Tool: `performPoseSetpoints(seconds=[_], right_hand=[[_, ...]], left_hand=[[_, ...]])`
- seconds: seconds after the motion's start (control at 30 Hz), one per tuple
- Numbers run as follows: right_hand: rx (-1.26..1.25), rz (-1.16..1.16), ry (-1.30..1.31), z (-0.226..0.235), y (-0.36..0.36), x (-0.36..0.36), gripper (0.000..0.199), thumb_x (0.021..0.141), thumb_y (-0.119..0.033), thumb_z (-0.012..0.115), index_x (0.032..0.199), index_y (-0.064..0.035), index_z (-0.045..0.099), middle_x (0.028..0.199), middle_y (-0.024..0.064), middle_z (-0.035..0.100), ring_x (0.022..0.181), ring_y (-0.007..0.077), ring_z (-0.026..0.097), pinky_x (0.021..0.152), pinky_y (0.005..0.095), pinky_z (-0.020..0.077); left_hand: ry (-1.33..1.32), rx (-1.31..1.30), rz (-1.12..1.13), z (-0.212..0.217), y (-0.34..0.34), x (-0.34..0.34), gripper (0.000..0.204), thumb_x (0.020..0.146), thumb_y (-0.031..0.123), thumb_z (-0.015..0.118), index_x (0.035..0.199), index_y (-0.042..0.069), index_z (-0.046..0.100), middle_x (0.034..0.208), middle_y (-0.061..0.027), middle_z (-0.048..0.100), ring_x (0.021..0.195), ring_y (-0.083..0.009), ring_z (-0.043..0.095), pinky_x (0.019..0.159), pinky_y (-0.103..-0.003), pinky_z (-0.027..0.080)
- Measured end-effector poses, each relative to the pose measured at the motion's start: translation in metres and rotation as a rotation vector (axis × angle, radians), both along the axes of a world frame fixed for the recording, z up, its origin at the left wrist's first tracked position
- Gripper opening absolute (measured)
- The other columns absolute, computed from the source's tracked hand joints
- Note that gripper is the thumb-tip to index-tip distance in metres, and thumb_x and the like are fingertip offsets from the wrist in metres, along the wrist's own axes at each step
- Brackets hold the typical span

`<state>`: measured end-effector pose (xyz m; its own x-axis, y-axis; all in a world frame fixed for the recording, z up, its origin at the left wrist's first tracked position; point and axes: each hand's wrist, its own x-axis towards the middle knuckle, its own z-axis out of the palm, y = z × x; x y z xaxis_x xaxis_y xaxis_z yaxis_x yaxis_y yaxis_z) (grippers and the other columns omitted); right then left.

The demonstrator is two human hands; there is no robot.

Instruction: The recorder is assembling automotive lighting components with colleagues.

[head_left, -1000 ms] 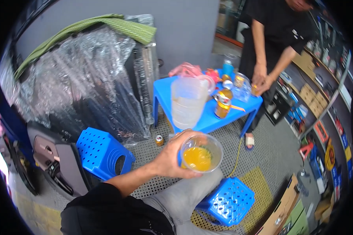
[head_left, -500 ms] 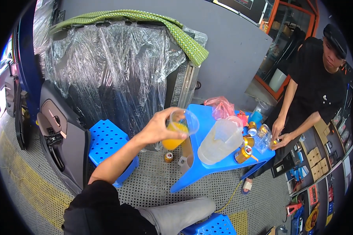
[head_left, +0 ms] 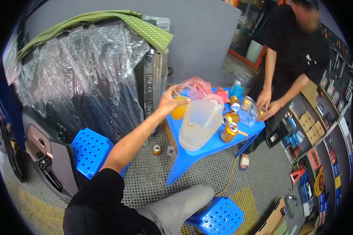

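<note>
My left hand [head_left: 168,103] grips a clear plastic cup [head_left: 179,112] part-filled with orange drink. The cup is over the far left corner of the blue plastic table [head_left: 181,158]; whether its base touches the top cannot be made out. Right beside it stands a large frosted plastic pitcher [head_left: 200,124], looking empty of drink. Gold cans [head_left: 229,132] are grouped to the pitcher's right, some tipped over. Behind are a pink plastic bag [head_left: 198,87] and a blue cup [head_left: 237,91]. My right hand is out of the picture.
Across the table a person [head_left: 288,58] in black holds something small and gold. Blue stools [head_left: 91,150] flank me, and a gold can [head_left: 156,150] stands on the grated floor. A car door panel [head_left: 51,152] leans at left; shelves of tools [head_left: 317,129] line the right.
My left hand has carried the cup away from me, to the table's far left corner beside the pitcher. The whole view has shifted, and the other person's head is lowered.
</note>
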<state>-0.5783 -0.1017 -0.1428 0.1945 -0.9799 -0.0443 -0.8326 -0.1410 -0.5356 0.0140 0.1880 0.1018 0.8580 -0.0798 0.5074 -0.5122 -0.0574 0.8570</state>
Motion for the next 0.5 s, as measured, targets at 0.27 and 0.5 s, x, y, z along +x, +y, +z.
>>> performPoseSetpoints(seconds=[0.27, 0.5], right_hand=[[-0.057, -0.423, -0.077, 0.005, 0.049, -0.091, 0.080, 0.087, -0.043, 0.074, 0.144, 0.0046, 0.046, 0.150, 0.0253, 0.045, 0.143, 0.0405, 0.036, 0.120, 0.0479, 0.0247], [-0.086, -0.423, -0.039, 0.022, 0.038, -0.070, 0.079, 0.083, -0.049, 0.076, 0.145, -0.0060, 0.050, 0.151, 0.0229, 0.043, 0.139, 0.0401, 0.040, 0.116, 0.0479, 0.0327]], left_hand=[[0.052, 0.022, -0.271, -0.032, 0.008, 0.078, 0.042, 0.099, 0.010, 0.051, 0.140, 0.001, 0.054, 0.129, -0.0145, 0.065, 0.116, -0.0255, 0.063, 0.103, -0.037, 0.051], [0.204, -0.118, -0.365, -0.067, 0.034, 0.160, 0.057, 0.099, 0.019, 0.051, 0.150, -0.002, 0.038, 0.152, -0.0202, 0.045, 0.133, -0.0317, 0.052, 0.110, -0.043, 0.045]])
